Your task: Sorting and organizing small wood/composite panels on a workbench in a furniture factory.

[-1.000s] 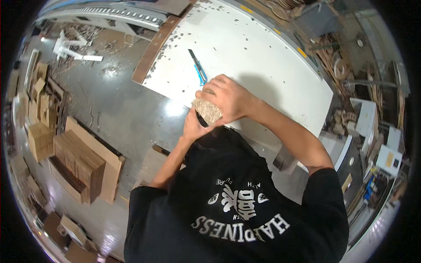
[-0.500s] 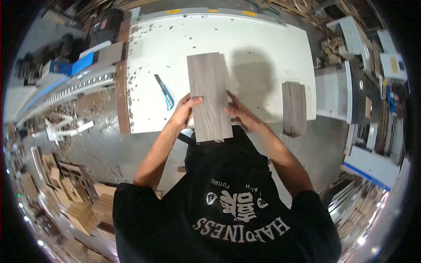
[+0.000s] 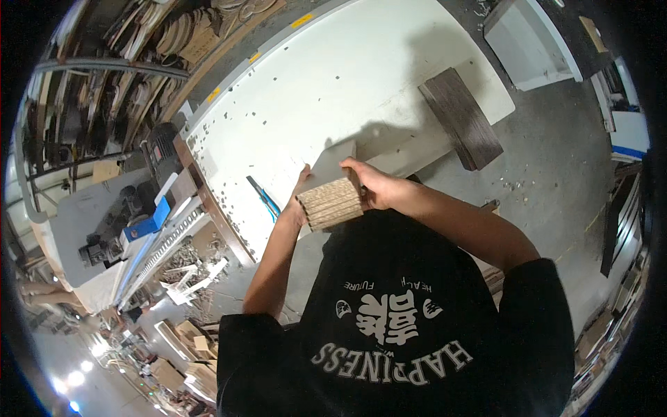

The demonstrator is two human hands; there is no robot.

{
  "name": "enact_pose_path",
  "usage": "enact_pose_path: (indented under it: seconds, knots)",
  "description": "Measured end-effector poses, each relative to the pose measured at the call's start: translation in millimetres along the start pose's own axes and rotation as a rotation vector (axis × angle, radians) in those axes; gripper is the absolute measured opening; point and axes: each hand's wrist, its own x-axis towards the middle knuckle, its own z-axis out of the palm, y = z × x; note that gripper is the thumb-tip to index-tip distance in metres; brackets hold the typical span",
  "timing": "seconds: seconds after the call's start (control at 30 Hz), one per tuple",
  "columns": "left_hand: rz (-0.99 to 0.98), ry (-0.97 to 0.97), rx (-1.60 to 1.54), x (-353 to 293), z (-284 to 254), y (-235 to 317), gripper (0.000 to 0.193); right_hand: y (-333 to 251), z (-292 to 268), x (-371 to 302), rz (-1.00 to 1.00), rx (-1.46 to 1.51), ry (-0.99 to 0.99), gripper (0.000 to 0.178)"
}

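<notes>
Between both hands is a stack of several boards (image 3: 331,201), tilted so that its raw, brown chipboard ends face me. Its upper face looks pale grey. My left hand (image 3: 297,206) is closed on the stack's left side, partly hidden by it. From the right, my right hand (image 3: 377,186) grips the stack, with its thumb over the top edge. Just left of my left hand, a blue utility knife (image 3: 264,198) lies on the white table (image 3: 306,104). A second stack of dark wood-grain boards (image 3: 464,119) lies at the table's right, partly past its near edge.
Small dark chips are scattered over the table's left part. A brown strip (image 3: 212,198) runs along its left edge. Racks of offcuts (image 3: 118,90) stand at the far left, and a grey box-shaped unit (image 3: 531,45) at the far right. Scrap lies on the floor (image 3: 535,153).
The held stack has turned from showing its wood-grain face to showing its board ends. My view has swung round, so the table now appears slanted.
</notes>
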Motion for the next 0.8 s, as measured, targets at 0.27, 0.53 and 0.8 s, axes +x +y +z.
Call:
enact_pose_path:
  seconds: [0.27, 0.53, 0.8]
  knots:
    - [0.284, 0.16, 0.288, -36, 29, 25, 0.087, -42, 10, 15, -0.138, -0.102, 0.118, 0.065]
    - [0.641, -0.101, -0.124, -17, 52, -4, 0.093, -22, 21, 59, -0.414, 0.256, 0.051, 0.063]
    - [0.891, -0.554, 0.308, 21, -11, -19, 0.113, 3, -61, 84, -1.028, -0.314, 0.049, 0.051]
